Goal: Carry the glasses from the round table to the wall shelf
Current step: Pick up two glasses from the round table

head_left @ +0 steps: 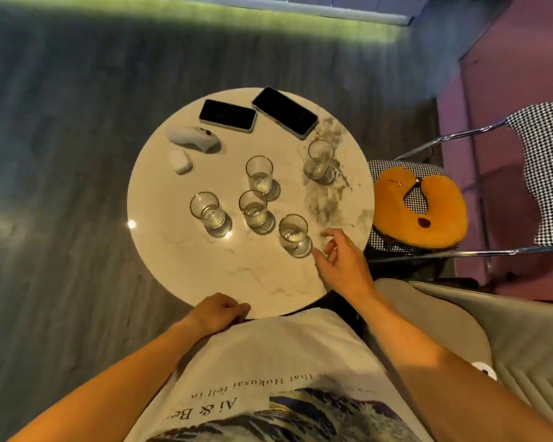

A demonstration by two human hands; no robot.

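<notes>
At the table's far edge I see two phones lying face up side by side, the smaller phone [227, 115] to the left of the larger phone [285, 112]. Near the far-left edge sits a white computer mouse [193, 139], with a small white case [180, 161] just beside it, closer to me. Off the table's right edge stands a houndstooth chair [546, 173], an orange neck pillow [420, 212] resting on its seat.

Round table [179, 266]: five glasses [255, 208] mid-table; two phones [228, 115] far edge; mouse [193, 139] far left.
</notes>
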